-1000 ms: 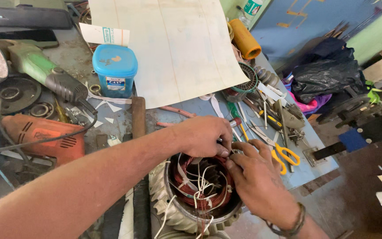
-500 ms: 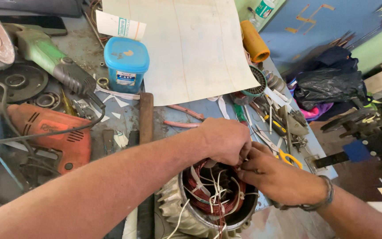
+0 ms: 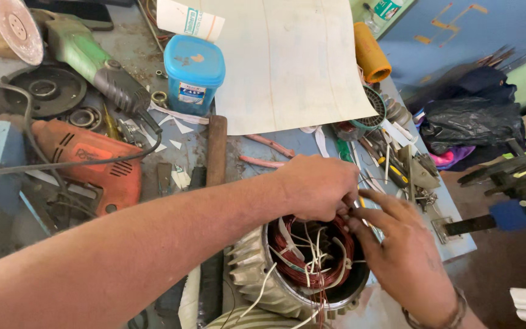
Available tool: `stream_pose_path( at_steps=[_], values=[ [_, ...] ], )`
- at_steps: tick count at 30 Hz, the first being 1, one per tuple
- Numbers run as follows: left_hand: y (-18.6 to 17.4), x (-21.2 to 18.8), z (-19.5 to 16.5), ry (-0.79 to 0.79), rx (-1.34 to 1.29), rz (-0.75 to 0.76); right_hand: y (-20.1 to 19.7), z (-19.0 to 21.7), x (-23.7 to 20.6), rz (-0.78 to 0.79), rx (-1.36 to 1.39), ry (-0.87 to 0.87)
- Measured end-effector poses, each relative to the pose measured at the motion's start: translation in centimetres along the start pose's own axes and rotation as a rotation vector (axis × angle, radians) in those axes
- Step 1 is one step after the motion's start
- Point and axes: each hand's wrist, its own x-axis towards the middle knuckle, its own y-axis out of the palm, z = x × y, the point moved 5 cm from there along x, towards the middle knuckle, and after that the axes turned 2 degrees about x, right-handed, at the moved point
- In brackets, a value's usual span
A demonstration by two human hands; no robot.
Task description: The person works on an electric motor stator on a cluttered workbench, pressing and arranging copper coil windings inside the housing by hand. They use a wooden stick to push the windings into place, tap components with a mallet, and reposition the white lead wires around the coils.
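A finned grey motor housing (image 3: 248,268) stands open at the near edge of the bench, with copper windings (image 3: 312,259) and white sleeved wires inside. My left hand (image 3: 318,186) reaches across its rim, fingers pinched on wire ends at the far right side of the opening. My right hand (image 3: 406,256) comes in from the lower right, its fingertips meeting the left hand's at the same wires. Exactly which wires each hand grips is hidden by the fingers.
On the bench lie a green angle grinder (image 3: 86,58), an orange drill (image 3: 89,158), a blue lidded tub (image 3: 193,73), a large white sheet (image 3: 293,55), a wooden handle (image 3: 216,149), pink-handled pliers (image 3: 266,152) and scattered hand tools (image 3: 391,164). A black bag (image 3: 470,125) sits beyond the right edge.
Both hands stay pinched together at the stator's rim. The view has shifted, so the hands and the motor sit a little further right and lower than before.
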Motion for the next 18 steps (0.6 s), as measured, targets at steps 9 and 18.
stream_pose_path(
  at_steps=[9, 18],
  values=[
    [-0.2, 0.1, -0.2, -0.001, -0.001, -0.008, 0.1, 1.5, 0.8, 0.041, -0.158, 0.006],
    [0.3, 0.5, -0.5, 0.028, 0.056, 0.019, 0.6, 1.4, 0.5, 0.021, -0.227, -0.035]
  ],
)
